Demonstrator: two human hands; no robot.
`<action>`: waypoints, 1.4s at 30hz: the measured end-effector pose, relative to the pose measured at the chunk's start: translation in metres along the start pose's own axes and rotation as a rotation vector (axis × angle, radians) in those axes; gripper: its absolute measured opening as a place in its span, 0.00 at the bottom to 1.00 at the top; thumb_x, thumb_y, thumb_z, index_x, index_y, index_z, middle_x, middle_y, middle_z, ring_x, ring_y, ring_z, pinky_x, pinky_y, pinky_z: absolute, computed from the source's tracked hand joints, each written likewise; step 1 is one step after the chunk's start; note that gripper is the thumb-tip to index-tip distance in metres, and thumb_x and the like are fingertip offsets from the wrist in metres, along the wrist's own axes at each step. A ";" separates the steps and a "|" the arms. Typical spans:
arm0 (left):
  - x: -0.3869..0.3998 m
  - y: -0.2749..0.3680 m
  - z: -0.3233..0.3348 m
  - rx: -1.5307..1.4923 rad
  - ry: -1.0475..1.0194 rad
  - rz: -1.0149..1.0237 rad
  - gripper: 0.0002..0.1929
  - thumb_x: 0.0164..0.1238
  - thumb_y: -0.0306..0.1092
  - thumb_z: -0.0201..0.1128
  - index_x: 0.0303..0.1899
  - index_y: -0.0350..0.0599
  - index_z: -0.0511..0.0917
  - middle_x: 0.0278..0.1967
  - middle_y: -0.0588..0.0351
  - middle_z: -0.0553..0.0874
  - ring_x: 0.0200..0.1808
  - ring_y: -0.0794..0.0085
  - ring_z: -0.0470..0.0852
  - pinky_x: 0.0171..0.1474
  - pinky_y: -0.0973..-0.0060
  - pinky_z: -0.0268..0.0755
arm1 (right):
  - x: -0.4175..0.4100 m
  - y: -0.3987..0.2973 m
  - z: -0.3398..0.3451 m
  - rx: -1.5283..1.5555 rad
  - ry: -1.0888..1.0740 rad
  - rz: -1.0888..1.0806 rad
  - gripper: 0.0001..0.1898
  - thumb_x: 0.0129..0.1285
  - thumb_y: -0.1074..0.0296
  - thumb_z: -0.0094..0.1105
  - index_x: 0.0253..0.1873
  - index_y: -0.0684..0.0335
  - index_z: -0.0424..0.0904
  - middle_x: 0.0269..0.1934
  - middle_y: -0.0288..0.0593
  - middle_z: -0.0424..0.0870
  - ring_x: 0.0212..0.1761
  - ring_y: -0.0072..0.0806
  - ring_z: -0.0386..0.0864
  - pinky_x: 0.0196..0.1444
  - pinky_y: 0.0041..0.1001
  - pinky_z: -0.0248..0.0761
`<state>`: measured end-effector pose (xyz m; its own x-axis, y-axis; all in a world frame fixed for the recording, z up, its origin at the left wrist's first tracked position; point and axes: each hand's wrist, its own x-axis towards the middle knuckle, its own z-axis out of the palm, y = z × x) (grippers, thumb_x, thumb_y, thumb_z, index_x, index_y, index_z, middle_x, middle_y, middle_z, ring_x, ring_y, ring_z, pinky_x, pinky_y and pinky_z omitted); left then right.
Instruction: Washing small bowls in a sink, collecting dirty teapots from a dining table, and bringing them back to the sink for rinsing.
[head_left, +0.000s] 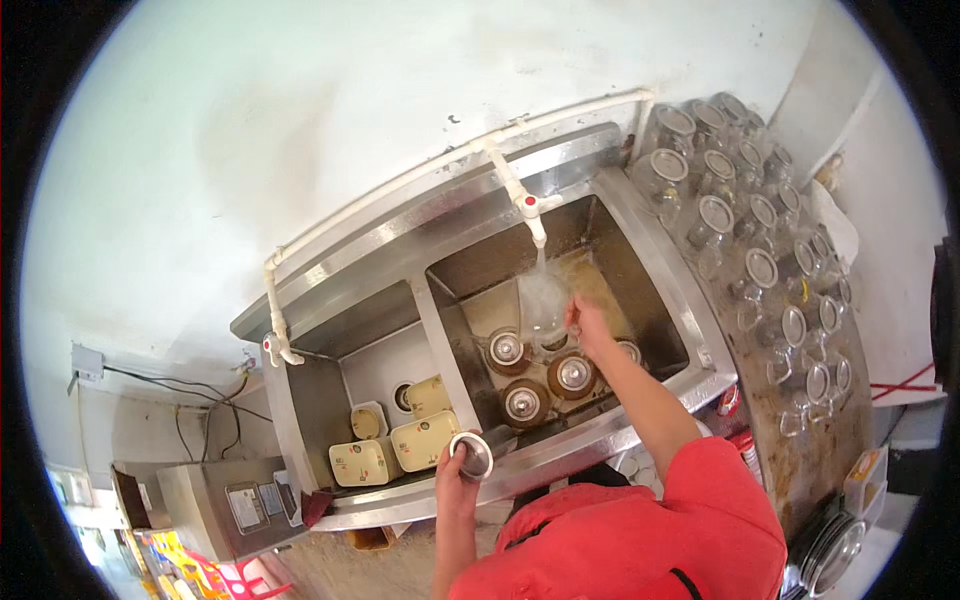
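My left hand grips a metal strainer cup with a wide pale rim, held over the sink's front edge. In the right basin, my right hand holds a clear glass pot by its right side. Water runs from the white tap onto this pot. Several brown-looking pots with metal lids stand in the basin below it, and my right forearm partly covers one of them. The stainless steel sink has two basins.
Patterned cream containers sit in the left basin beside its drain. A second tap stands over that basin's left edge. Rows of lidded glass pots fill much of the worn table at right. A steel box is at lower left.
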<state>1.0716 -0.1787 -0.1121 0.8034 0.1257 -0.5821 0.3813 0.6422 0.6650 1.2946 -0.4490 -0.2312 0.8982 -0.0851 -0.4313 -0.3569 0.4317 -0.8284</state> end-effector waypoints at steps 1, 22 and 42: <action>0.001 0.002 -0.003 0.006 -0.006 -0.010 0.13 0.69 0.29 0.50 0.53 0.39 0.72 0.51 0.51 0.79 0.46 0.71 0.80 0.44 0.73 0.76 | -0.017 0.003 -0.003 0.213 -0.038 0.218 0.16 0.71 0.58 0.40 0.29 0.57 0.68 0.18 0.35 0.70 0.20 0.24 0.69 0.23 0.24 0.63; 0.037 0.033 0.014 0.254 -0.259 -0.052 0.13 0.67 0.32 0.55 0.52 0.47 0.72 0.46 0.58 0.78 0.46 0.68 0.78 0.44 0.65 0.75 | -0.206 -0.103 0.032 0.809 -0.153 -0.277 0.15 0.68 0.58 0.42 0.27 0.56 0.66 0.19 0.33 0.67 0.21 0.23 0.66 0.24 0.23 0.60; -0.169 -0.252 0.341 0.620 -1.275 -0.513 0.18 0.66 0.21 0.50 0.57 0.40 0.67 0.52 0.55 0.75 0.53 0.67 0.76 0.57 0.64 0.71 | -0.474 -0.070 -0.484 -1.417 1.305 -0.318 0.21 0.45 0.61 0.69 0.41 0.63 0.71 0.36 0.52 0.76 0.40 0.49 0.75 0.42 0.41 0.69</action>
<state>0.9955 -0.6201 -0.0214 0.2500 -0.9387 -0.2375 0.6016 -0.0416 0.7977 0.7696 -0.8735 -0.1414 0.4888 -0.7940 0.3614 -0.7593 -0.5912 -0.2718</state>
